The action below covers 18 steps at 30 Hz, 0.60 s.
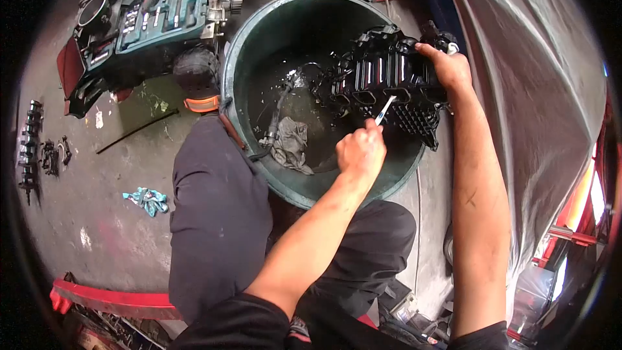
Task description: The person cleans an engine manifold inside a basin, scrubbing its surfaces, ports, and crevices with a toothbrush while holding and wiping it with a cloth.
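My left hand (363, 149) is closed around the handle of a white and blue toothbrush (386, 109). The brush head meets the black part near one of its oval ports. That part, which looks like an engine intake manifold (389, 72), is tilted over the right side of a round dark green tub (234, 52). With my right hand (448, 70) I grip the manifold's upper right end; some fingers are hidden behind it. Dark liquid lies in the tub, along with a grey rag (291, 144) and a hose-like piece (278, 113).
An open teal socket set (173, 10) rests on engine parts at upper left. On the floor lie a shaft with lobes (29, 149), a thin rod (137, 131) and a crumpled blue glove or cloth (148, 201). A grey cover (518, 58) hangs at right; a red beam (116, 299) is lower left.
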{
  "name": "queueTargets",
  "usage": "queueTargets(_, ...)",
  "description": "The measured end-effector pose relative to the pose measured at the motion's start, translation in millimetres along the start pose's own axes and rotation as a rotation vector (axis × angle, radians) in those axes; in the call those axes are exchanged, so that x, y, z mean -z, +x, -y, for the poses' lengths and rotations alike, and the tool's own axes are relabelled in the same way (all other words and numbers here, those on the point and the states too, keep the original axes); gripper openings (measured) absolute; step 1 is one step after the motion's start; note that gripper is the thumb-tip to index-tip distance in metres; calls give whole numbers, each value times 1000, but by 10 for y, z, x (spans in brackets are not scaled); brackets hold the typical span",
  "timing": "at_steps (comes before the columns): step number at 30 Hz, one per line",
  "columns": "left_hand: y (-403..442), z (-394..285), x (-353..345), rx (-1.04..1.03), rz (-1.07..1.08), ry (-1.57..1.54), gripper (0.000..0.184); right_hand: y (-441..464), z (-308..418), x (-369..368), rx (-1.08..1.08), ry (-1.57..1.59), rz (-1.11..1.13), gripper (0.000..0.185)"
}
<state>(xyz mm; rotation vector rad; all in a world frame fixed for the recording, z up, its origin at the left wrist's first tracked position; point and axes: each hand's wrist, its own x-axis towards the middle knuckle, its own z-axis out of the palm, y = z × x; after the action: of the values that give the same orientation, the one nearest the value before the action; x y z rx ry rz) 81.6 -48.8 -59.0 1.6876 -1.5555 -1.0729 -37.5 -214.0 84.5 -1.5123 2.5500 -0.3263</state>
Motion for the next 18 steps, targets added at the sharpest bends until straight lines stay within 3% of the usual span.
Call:
queueTargets(4,-9,71,166,-38,-93,231,22,12,36,40,-88,3,72,81)
queueTargets(8,128,144,242,-85,-108,220,23,16,63,41,-85,1,52,80)
queueTargets(12,-95,269,286,68,-89,143,25,84,26,13,-68,37,46,66)
queueTargets(14,-205,281,189,-41,-154,251,23,92,23,-16,-57,-2,-9,65)
queueTargets(15,-233,223,150,-82,-177,180,22,127,12,4,-74,5,91,81)
queueTargets(18,-155,59,47,-46,-109,-29,25,94,-2,-4,-71,-24,66,82)
